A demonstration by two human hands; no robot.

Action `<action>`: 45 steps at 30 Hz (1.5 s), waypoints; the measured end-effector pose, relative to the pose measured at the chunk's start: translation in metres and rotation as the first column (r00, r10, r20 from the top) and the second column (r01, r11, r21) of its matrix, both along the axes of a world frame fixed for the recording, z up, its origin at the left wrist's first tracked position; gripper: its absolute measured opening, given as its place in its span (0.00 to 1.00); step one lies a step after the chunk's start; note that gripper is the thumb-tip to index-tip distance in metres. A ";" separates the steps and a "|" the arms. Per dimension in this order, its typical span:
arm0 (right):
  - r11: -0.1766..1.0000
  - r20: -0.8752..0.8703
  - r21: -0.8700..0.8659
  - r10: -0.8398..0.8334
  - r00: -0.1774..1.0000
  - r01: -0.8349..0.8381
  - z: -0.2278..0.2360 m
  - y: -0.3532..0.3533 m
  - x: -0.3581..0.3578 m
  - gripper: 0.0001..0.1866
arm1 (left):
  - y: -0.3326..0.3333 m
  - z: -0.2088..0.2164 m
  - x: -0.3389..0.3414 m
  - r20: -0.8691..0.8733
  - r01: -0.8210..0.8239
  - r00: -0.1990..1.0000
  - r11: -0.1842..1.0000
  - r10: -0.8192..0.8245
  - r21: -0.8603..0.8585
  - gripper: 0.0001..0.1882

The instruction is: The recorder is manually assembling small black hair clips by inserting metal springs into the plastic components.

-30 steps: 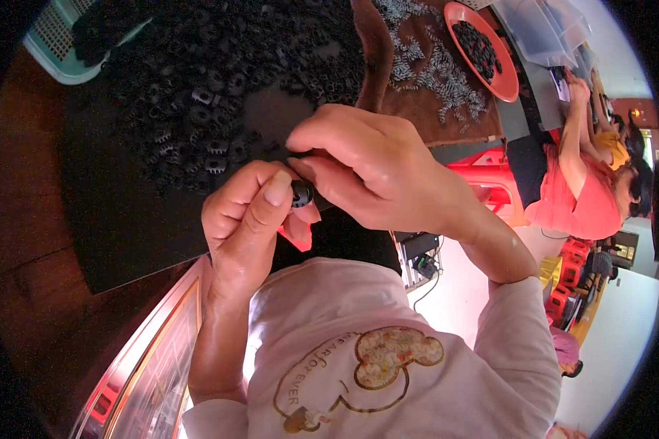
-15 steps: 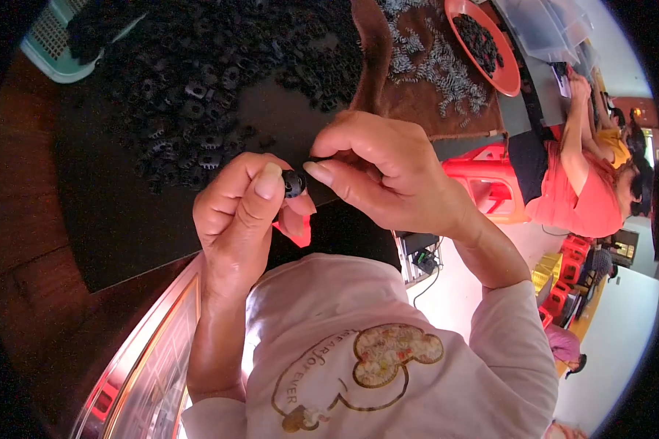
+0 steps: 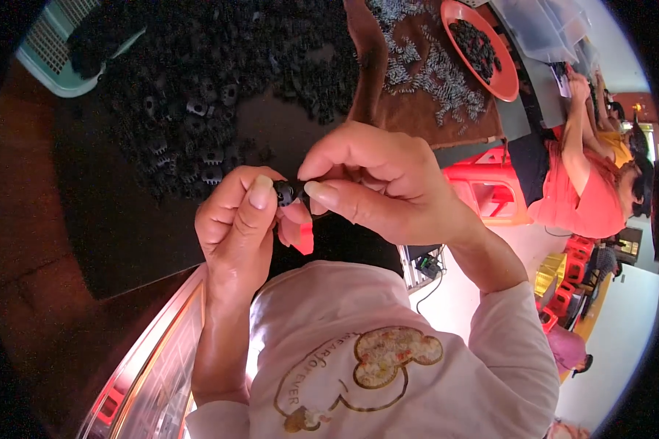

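In front of my chest my left hand (image 3: 234,223) is closed, with a small black hair-claw-clip piece (image 3: 284,192) held between thumb and fingers. My right hand (image 3: 384,183) pinches thumb and forefinger together right beside that piece. A small dark bit (image 3: 300,192) shows at the tips of the right fingers, touching or almost touching the clip piece; what exactly it is cannot be made out. A large heap of black clip pieces (image 3: 198,110) covers the dark mat (image 3: 146,252) beyond my hands.
Many small metal springs (image 3: 447,95) lie on a brown cloth (image 3: 410,121) at the far right, beside an orange bowl (image 3: 511,84) of black parts. A green basket (image 3: 58,80) stands far left. A red stool (image 3: 490,194) and people, one in a coral shirt (image 3: 582,194), are at right.
The right fingertips have closed in on the clip piece, and the dark bit now meets its right side. Both hands sit slightly lower in the view.
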State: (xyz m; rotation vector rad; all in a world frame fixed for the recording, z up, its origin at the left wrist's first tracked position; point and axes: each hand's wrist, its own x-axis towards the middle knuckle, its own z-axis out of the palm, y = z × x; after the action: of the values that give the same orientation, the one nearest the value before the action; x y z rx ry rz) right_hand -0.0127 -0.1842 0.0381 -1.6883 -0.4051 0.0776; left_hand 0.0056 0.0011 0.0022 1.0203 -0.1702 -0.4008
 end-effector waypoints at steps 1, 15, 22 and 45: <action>0.999 -0.022 0.032 -0.008 1.000 0.008 0.000 0.000 0.001 0.06 | 0.000 0.000 0.000 0.002 -0.001 1.000 1.000 0.001 0.001 0.14; 0.995 -0.109 0.094 0.029 0.994 -0.019 0.006 -0.002 0.003 0.04 | -0.004 -0.009 0.000 0.087 -0.017 0.996 0.998 0.012 0.067 0.16; 0.985 -0.290 0.175 0.044 0.956 0.008 0.005 -0.003 0.000 0.05 | -0.004 -0.008 -0.003 0.097 -0.033 0.995 0.990 0.019 0.141 0.15; 0.957 -0.227 0.267 -0.049 0.973 0.110 -0.003 0.014 -0.006 0.03 | -0.003 -0.001 -0.004 0.159 -0.100 0.985 0.977 0.070 0.191 0.15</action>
State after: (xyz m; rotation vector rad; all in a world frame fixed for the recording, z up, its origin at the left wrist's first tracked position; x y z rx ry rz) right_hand -0.0187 -0.1704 0.0354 -1.3985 -0.1719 0.1392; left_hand 0.0020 -0.0024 0.0009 1.2511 -0.2250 -0.2655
